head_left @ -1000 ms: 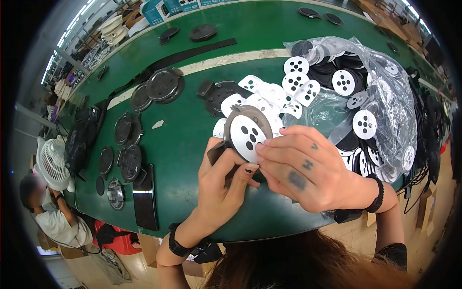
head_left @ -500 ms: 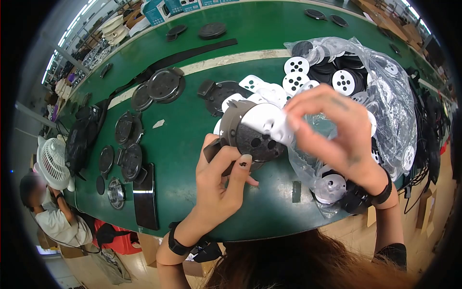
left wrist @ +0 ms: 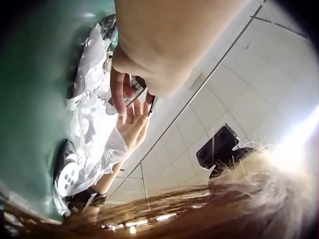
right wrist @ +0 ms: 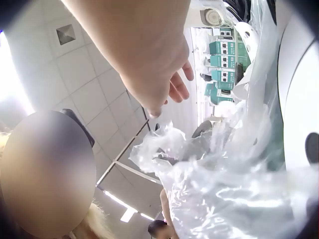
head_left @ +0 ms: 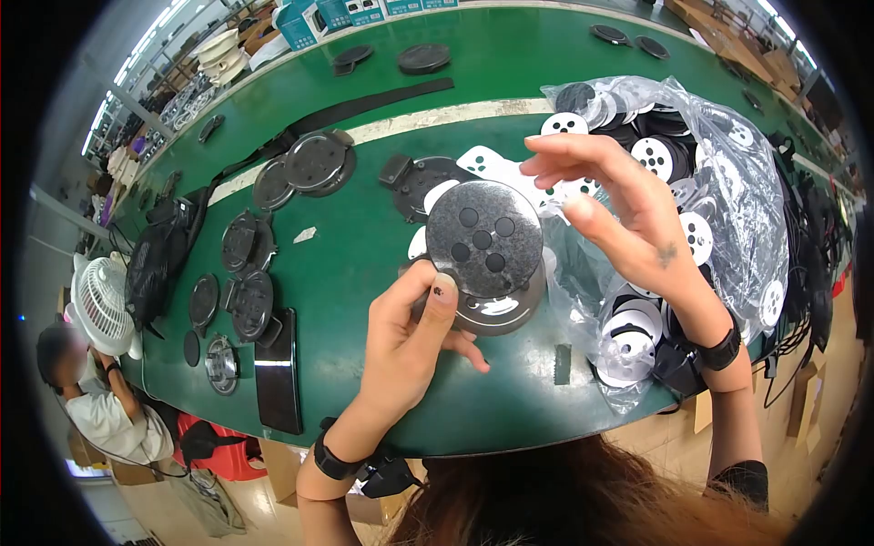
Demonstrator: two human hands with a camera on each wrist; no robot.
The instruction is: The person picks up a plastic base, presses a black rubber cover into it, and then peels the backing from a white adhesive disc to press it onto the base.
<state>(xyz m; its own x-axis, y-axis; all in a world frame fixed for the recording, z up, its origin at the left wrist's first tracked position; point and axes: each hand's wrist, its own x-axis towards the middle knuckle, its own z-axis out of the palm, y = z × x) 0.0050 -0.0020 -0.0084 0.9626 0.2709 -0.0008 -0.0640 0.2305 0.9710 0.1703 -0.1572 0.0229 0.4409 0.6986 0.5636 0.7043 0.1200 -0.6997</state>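
In the head view my left hand (head_left: 405, 328) holds a round dark part by its left edge, thumb on top. Its upper face is a speckled black disc (head_left: 507, 247) with several round holes. Below the disc shows the glossy dark grey housing (head_left: 510, 314). My right hand (head_left: 628, 205) hovers to the right with fingers spread and nothing between them. Under its fingertips lies a pile of white perforated sheets (head_left: 501, 170), partly hidden by the disc. In the left wrist view the right hand (left wrist: 132, 129) reaches past the held part.
A clear plastic bag (head_left: 737, 218) of white and black discs lies on the right. Dark round housings (head_left: 314, 164) and a black phone (head_left: 276, 373) are on the left of the green table (head_left: 355, 218). A white fan (head_left: 100, 305) and another person (head_left: 100, 400) are further left.
The right hand peeled the white sheet off the disc, moved up and right, and let it go by the pile. The left hand turned the part, so the bare black disc faces up.
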